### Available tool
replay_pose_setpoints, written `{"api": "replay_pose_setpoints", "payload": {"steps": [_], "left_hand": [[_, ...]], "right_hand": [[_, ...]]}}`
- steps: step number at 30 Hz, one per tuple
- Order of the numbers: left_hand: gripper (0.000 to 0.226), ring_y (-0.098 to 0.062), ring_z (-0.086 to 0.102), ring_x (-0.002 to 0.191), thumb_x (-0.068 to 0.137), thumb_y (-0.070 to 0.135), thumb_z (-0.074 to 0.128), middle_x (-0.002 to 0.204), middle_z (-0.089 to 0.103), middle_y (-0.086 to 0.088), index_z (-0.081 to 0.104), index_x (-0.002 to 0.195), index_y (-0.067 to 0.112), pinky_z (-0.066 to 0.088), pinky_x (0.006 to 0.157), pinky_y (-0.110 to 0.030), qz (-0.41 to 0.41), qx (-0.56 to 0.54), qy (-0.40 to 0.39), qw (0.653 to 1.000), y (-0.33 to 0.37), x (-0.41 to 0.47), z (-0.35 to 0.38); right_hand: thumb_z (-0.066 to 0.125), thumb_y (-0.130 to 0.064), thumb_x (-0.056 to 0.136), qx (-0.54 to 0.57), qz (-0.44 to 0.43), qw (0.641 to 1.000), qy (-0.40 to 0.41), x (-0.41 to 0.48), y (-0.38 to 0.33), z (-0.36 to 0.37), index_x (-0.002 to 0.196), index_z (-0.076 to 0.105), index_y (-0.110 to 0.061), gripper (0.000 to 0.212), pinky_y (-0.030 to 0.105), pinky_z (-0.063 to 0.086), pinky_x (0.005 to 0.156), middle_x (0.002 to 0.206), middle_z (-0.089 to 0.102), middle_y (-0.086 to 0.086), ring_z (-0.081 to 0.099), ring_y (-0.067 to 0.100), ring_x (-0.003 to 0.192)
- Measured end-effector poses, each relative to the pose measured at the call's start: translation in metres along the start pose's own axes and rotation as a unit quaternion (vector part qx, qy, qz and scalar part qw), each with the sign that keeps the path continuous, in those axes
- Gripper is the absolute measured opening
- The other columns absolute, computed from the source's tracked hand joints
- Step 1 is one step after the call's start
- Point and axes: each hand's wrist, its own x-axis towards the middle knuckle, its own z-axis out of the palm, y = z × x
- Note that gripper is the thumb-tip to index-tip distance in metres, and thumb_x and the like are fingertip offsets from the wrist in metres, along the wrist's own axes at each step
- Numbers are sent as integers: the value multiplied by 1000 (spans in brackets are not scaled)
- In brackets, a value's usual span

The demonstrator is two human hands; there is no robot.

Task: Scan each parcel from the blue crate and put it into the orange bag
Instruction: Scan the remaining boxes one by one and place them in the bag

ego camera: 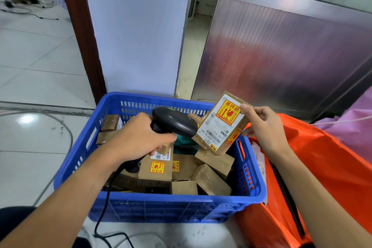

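A blue crate [173,210] on the floor holds several small cardboard parcels [157,169]. My left hand [138,137] grips a black barcode scanner [175,122] over the crate, its head pointing right. My right hand [261,125] pinches a brown parcel [221,125] by its right edge, tilted above the crate's right rim. The parcel's white label and yellow-red fragile sticker face the scanner, almost touching its nose. An orange bag [322,167] lies open right of the crate, under my right forearm.
The scanner's black cable [104,207] runs down over the crate's front to the floor. A metal door panel [281,50] and a white pillar [138,32] stand behind the crate. Pink plastic [356,125] sits at the far right. Tiled floor spreads to the left.
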Motion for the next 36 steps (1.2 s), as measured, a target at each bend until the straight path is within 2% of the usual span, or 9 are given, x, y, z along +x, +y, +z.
{"api": "replay_pose_setpoints", "payload": {"steps": [12,16,21,23,25,28,30,33,36], "left_hand": [[31,-6,62,50,92,35,77,56,68,2,70,68,17,47,62,-24,2,-5,3,1000,1,-2,1],[35,-5,60,49,92,38,76,55,68,-3,68,68,14,46,64,-26,2,-9,22,1000,3,-3,3],[34,-10,65,56,92,38,75,60,70,-7,71,76,9,47,68,-25,2,-43,50,998,4,1,7],[31,-12,65,57,92,36,75,61,69,-4,71,81,8,49,68,-26,-4,-85,47,995,3,2,10],[26,-15,65,58,91,31,77,65,69,-3,72,85,6,53,68,-30,-24,-151,37,987,4,4,16],[23,-19,61,58,90,25,78,64,65,-6,70,79,7,52,65,-35,-48,-211,24,976,4,5,27],[24,-21,60,58,90,24,78,64,63,-7,69,76,7,52,63,-34,-51,-217,12,975,5,5,34],[24,-21,60,59,90,24,79,66,64,-7,70,83,3,52,65,-36,-55,-228,5,972,4,6,42],[20,-21,59,57,90,21,78,66,64,-7,70,83,4,51,62,-37,-67,-252,-5,965,6,6,56]], "right_hand": [[66,-58,91,-6,-6,1000,-5,0,2,0,103,62,-14,46,38,63,67,87,79,0,76,21,68],[66,-55,92,4,-2,1000,-7,1,2,-1,105,62,-12,45,31,60,61,88,79,1,76,21,69],[67,-41,96,57,52,996,-35,7,7,-3,116,54,-3,45,51,64,79,97,78,9,78,26,73],[68,-38,95,70,76,993,-50,10,11,-4,122,50,0,50,53,63,84,102,77,13,79,27,75],[67,-36,95,74,99,990,-68,13,16,-7,126,48,-1,50,51,63,84,105,77,14,79,29,76],[67,-35,91,101,133,981,-94,19,24,-14,130,53,-4,52,51,63,85,107,78,12,79,33,80],[67,-30,90,135,148,976,-82,22,29,-22,127,57,-6,45,48,63,88,109,77,13,79,35,83],[67,-21,92,167,160,972,-47,24,36,-38,125,60,-8,35,37,65,80,105,79,12,79,31,83],[70,-17,89,192,187,964,-12,27,57,-59,131,57,-7,45,32,65,75,108,78,14,79,29,85]]}}
